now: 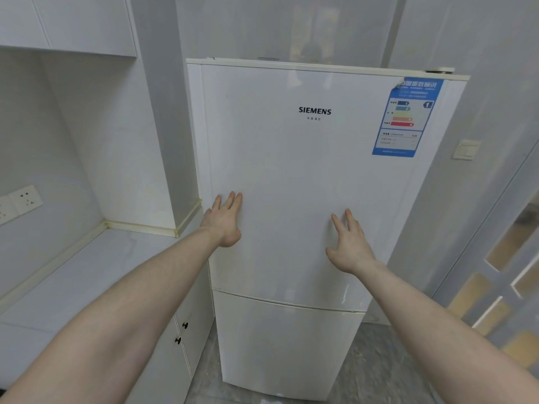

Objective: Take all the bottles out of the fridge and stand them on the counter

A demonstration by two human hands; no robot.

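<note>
A white two-door fridge (306,176) stands straight ahead with both doors closed, so no bottles are visible. My left hand (224,220) is open with fingers spread, near the left edge of the upper door. My right hand (348,243) is open too, in front of the lower right part of that door. Both hands hold nothing. Whether the palms touch the door I cannot tell. The white counter (87,275) runs along the left, next to the fridge.
Wall sockets (20,201) sit above the counter at far left. Cabinet doors with black knobs (180,333) are below it. A blue energy label (408,118) is on the fridge door. A light switch (465,150) and a glazed door (507,275) are on the right.
</note>
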